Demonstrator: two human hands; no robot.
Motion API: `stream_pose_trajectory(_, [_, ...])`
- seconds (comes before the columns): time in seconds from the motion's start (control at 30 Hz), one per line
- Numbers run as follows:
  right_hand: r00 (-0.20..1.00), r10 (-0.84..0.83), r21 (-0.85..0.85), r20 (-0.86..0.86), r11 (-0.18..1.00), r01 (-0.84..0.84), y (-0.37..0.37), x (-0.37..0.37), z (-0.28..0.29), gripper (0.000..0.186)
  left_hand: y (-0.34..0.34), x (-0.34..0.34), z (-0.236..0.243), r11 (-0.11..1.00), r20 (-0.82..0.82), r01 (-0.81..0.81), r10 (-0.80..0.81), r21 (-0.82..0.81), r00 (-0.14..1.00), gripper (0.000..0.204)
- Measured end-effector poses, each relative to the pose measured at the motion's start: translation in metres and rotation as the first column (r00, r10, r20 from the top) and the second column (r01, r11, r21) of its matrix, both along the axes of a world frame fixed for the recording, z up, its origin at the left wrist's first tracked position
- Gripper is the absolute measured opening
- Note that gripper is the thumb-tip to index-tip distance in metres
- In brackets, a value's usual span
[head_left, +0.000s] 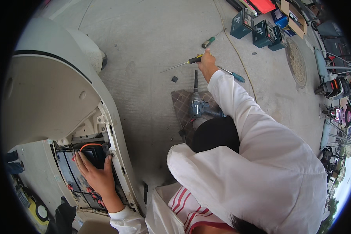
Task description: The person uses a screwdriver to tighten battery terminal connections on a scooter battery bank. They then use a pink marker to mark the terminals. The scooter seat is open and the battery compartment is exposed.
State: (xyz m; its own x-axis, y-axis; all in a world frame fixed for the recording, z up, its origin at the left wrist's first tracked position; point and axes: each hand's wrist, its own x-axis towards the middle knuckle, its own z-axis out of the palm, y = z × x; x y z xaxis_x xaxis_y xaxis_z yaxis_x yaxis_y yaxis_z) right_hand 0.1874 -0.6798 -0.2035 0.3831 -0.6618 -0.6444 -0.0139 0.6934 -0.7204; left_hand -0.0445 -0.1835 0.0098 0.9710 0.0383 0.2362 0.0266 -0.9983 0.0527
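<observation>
My right hand is stretched out over the concrete floor, closed round the black and yellow handle of a screwdriver whose shaft points left. My left hand lies with its fingers extended on black batteries inside the open compartment of a cream-coloured vehicle. An orange wire arches just beyond those fingers, and red terminal covers show nearer to me. Close to my right hand lie a green-handled screwdriver and a blue-handled tool, whose tip my sleeve hides.
A cordless impact wrench with a long socket rests on a brown checked cloth. Several dark green batteries and an open cardboard box stand at the far right. A thin cable crosses the floor. Parked scooters line the right side.
</observation>
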Motion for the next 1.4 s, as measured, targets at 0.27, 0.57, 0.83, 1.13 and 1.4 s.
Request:
stream_pose_trajectory(0.27, [0.825, 0.447, -0.099, -0.346, 0.857, -0.506, -0.009, -0.037, -0.036, 0.048, -0.002, 0.010, -0.008, 0.982, -0.003, -0.140, 0.142, 0.123, 0.990, 0.083])
stream_pose_trajectory(0.57, [0.858, 0.274, -0.309, -0.435, 0.850, -0.427, -0.021, -0.159, -0.005, 0.025, 0.005, 0.016, -0.002, 0.981, -0.070, -0.040, 0.054, 0.190, 0.996, 0.076])
stream_pose_trajectory(0.83, [0.847, 0.175, -0.307, -0.502, 0.880, -0.364, -0.024, -0.323, 0.067, 0.015, -0.020, 0.005, 0.047, 0.975, -0.383, -0.027, 0.113, 0.221, 0.917, 0.097])
stream_pose_trajectory(1.13, [0.544, -0.083, -0.315, -0.835, 0.882, -0.349, -0.098, -0.606, 0.249, 0.017, -0.165, -0.056, 0.248, 0.935, -0.685, -0.014, -0.249, -0.353, 0.684, 0.068])
stream_pose_trajectory(1.4, [0.495, -0.288, -0.388, -0.820, 0.915, -0.111, -0.130, -0.672, 0.404, 0.014, -0.293, 0.014, 0.453, 0.827, -0.584, 0.024, -0.418, -0.562, 0.696, 0.049])
